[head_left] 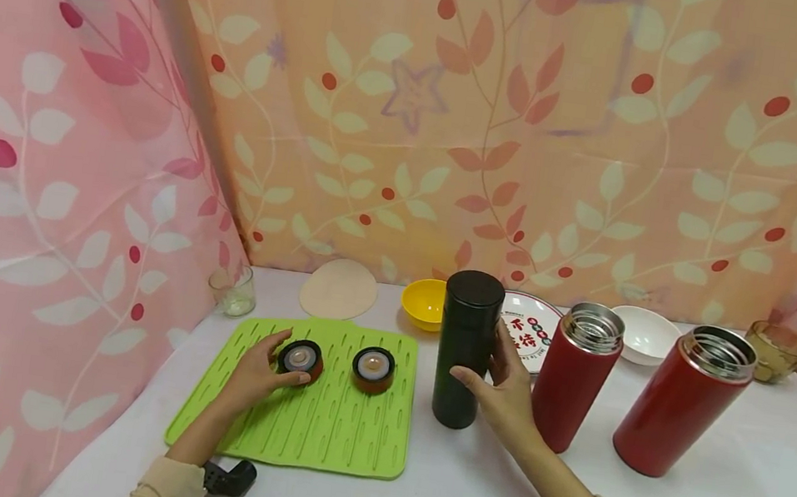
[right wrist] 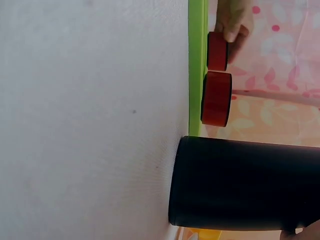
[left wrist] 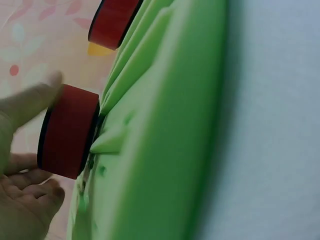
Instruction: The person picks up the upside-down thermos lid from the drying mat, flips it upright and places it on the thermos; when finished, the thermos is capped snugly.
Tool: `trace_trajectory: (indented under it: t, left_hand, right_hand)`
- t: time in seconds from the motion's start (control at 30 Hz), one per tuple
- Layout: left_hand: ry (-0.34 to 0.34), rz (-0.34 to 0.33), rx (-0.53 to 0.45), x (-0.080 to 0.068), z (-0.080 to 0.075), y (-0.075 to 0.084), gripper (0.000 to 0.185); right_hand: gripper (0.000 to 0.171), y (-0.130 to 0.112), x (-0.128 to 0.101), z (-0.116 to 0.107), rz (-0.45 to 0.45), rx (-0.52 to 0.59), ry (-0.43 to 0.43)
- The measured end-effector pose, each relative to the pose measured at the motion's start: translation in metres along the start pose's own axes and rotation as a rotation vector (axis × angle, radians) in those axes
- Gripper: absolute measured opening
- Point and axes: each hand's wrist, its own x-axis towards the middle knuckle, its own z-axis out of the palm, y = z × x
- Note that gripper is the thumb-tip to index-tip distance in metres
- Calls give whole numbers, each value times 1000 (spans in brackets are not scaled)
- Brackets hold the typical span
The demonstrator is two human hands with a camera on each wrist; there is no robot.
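Note:
On a light green ridged mat lie two red lids with their inner sides facing up. My left hand holds the left lid between thumb and fingers, and the lid still rests on the mat. The other lid sits just to its right, untouched. Right of the mat a tall black thermos stands upright on the table. My right hand grips its right side, thumb in front, with the fingers partly hidden behind. Two red flasks without lids, a slimmer one and a wider one, stand farther right.
Along the back are a small glass, a beige disc, a yellow bowl, a printed plate behind the thermos, a white bowl and an amber glass bowl. A patterned curtain hangs behind the table.

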Motion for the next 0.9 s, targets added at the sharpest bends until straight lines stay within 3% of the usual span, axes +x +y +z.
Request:
trace_trajectory:
  t: [0.3, 0.43, 0.67, 0.9]
  left_hand:
    - [12, -14, -61, 1, 3, -4, 74]
    - [22, -5, -116, 0, 2, 3, 75]
    - [16, 166, -253, -7, 5, 47, 72]
    - [-15, 347, -297, -17, 17, 88, 69]
  right_hand:
    - [90, 0, 0, -1, 25, -7, -14]
    - [90, 0, 1, -3, -2, -29, -35]
    - [87, -1, -2, -11, -70, -85, -45]
    - [81, -5, -15, -16, -130, -79, 1]
